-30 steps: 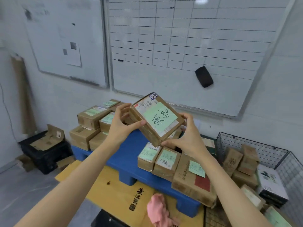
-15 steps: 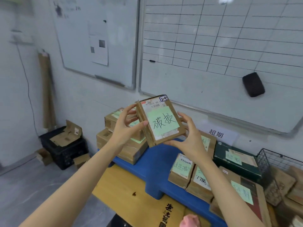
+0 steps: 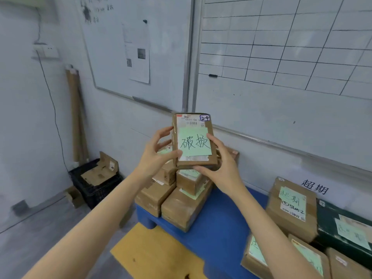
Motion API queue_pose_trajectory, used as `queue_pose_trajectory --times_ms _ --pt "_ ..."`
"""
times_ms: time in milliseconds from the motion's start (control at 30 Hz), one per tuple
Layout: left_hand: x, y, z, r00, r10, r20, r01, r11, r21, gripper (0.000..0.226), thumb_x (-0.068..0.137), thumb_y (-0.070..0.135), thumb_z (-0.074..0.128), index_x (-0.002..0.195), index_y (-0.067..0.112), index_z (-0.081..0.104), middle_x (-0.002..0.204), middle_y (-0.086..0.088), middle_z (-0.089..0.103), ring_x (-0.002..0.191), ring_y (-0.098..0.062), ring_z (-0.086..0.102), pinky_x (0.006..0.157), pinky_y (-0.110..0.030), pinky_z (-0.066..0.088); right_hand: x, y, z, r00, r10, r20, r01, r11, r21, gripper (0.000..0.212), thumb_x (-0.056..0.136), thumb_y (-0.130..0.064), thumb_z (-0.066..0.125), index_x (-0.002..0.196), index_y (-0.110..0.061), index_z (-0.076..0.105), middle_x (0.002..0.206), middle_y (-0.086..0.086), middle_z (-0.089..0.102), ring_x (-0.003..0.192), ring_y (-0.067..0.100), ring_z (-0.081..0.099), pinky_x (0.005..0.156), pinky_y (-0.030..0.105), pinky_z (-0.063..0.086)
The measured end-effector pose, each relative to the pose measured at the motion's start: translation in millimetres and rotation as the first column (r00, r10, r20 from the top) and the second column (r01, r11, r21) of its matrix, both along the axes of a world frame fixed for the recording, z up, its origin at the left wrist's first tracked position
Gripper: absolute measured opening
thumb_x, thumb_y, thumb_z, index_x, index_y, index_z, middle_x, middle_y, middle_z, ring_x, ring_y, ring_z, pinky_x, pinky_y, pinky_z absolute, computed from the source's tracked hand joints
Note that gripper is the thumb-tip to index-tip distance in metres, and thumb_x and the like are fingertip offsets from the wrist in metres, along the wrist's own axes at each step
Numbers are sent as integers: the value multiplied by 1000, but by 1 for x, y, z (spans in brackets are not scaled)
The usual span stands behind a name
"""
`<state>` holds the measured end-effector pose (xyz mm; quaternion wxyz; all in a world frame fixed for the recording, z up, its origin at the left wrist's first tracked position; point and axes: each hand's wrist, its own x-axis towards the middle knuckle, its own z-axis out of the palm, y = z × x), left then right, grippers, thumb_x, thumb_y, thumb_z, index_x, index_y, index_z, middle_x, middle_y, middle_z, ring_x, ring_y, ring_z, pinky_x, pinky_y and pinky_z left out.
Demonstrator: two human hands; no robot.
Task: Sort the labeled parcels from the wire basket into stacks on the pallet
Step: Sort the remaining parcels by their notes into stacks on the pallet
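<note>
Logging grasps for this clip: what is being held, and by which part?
The parcel: left hand grips its left edge, right hand its right edge and bottom.

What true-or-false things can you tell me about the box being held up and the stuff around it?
1. The left hand and the right hand both hold the parcel. True.
2. The parcel lies on the pallet. False: it is held up in the air, above the stack.
3. The pallet is blue. True.
4. The green note on the parcel is blank. False: it has black handwriting on it.
</note>
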<state>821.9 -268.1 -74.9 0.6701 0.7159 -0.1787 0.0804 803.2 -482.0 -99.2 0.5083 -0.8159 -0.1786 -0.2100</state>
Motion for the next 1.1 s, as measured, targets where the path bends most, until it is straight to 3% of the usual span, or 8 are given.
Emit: queue_pose_trajectory --times_ms 167,433,500,600,733,800,933,1100 --pt "40 14 2 999 -9 -40 11 998 57 82 63 43 78 138 41 46 136 20 53 116 -4 58 86 -24 52 51 13 -8 999 -19 28 20 999 -27 89 71 -22 89 142 -42 39 139 -17 43 132 -5 38 109 19 36" --pt "68 23 -32 992 -51 -112 55 998 35 74 72 28 75 140 32 48 137 18 54 120 -9 58 86 -30 58 73 30 -44 998 -60 -10 60 998 -10 86 68 -30 90 139 -44 44 148 -5 43 140 12 38 112 44 40" --pt "74 23 -39 987 -83 -134 87 996 25 73 72 28 76 139 32 49 136 17 55 119 -12 60 87 -34 58 69 31 -49 993 -120 -11 120 993 1 83 66 -32 91 136 -45 47 148 -7 45 143 13 35 114 41 38" --pt "81 27 -50 978 -135 -158 143 989 41 77 65 40 78 137 34 52 135 15 56 118 -15 61 87 -37 58 57 36 -56 979 -203 -25 204 979 24 80 65 -32 91 131 -48 50 148 -13 45 145 8 31 115 24 31" --pt "84 31 -55 964 -228 -136 241 966 89 65 72 38 75 134 36 54 132 18 58 120 -12 60 92 -34 55 41 44 -64 955 -294 -42 296 953 59 78 64 -36 91 132 -45 53 146 -12 48 140 3 37 115 31 37" --pt "85 35 -56 952 -283 -115 296 948 119 59 76 35 73 132 36 55 130 17 60 119 -9 59 97 -32 52 31 48 -69 935 -349 -58 353 933 67 78 64 -40 90 133 -42 54 145 -11 50 138 5 41 112 39 42" --pt "90 49 -67 936 -335 -111 352 909 223 59 71 49 71 128 45 56 130 22 58 108 -9 64 95 -31 51 7 62 -79 894 -434 -115 444 893 78 79 64 -46 89 134 -40 54 143 -12 51 137 6 42 109 43 45" --pt "93 73 -90 962 -272 -4 243 852 464 68 71 61 59 135 42 51 132 24 54 109 -3 56 91 -25 46 -32 83 -96 857 -488 -164 503 861 70 79 66 -44 89 135 -37 53 141 -16 50 135 6 44 107 40 47"
